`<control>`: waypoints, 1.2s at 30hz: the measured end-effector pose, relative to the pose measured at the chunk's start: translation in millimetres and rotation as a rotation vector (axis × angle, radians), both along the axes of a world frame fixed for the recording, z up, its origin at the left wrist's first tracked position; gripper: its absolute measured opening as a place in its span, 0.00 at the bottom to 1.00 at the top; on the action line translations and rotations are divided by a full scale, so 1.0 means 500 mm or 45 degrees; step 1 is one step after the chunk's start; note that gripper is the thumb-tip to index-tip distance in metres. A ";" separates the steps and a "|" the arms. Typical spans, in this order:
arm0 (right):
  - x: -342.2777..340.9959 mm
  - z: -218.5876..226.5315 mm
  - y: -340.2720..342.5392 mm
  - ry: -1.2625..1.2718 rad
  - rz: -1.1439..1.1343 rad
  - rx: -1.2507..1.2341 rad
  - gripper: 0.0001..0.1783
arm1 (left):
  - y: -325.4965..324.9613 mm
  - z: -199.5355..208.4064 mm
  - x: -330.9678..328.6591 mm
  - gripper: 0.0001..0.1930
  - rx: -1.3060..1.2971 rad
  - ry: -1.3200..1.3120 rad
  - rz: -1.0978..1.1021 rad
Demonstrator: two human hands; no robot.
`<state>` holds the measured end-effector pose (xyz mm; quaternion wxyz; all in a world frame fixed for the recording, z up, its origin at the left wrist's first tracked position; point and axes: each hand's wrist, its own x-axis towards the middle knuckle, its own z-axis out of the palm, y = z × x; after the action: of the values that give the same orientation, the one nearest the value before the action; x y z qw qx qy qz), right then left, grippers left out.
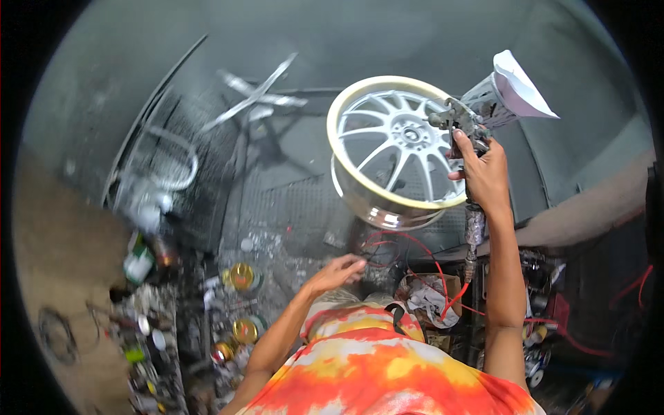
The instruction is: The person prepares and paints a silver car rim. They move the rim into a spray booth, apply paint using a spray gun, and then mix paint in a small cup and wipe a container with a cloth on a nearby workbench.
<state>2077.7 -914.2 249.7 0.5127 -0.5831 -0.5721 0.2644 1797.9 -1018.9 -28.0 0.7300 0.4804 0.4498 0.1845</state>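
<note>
My right hand is wrapped around a paint-spattered spray gun, holding it over the right side of a wheel rim. A speckled cup with white paper flaring from its mouth appears joined to the gun. From the handle's lower end runs a red air hose. The multi-spoke wheel rim has silver-white spokes, a pale yellowish lip and a shiny barrel; its support is mostly hidden. My left hand hovers before my waist, empty, its fingers loosely stretched and slightly bent.
A silvery crossed stand is at the far left. Dark mesh panels lean beside it. Jars with yellow lids and cluttered supplies stand at the near left. A cardboard box with crumpled paper is beside my right leg.
</note>
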 end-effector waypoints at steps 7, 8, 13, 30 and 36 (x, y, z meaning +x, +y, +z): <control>-0.177 -0.073 -0.127 -0.363 0.479 -0.148 0.25 | -0.066 0.223 0.101 0.33 0.328 -0.712 0.714; -0.207 -0.089 -0.141 -0.388 0.657 -0.073 0.24 | -0.067 0.235 0.097 0.33 0.352 -0.875 0.723; -0.400 -0.225 -0.199 -0.703 0.874 0.181 0.27 | -0.128 0.188 0.021 0.33 0.057 -0.961 1.479; -0.899 -0.461 -0.476 -0.438 1.761 0.176 0.19 | -0.622 -0.195 -0.450 0.34 0.041 -0.941 2.624; -1.100 -0.606 -0.604 -0.502 2.143 0.291 0.22 | -0.790 -0.334 -0.555 0.26 0.090 -0.962 2.754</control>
<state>1527.7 -1216.0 -53.2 0.0938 0.0533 -0.9142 0.3905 1520.5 -1413.7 -195.1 0.2636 -0.2236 0.3741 0.8606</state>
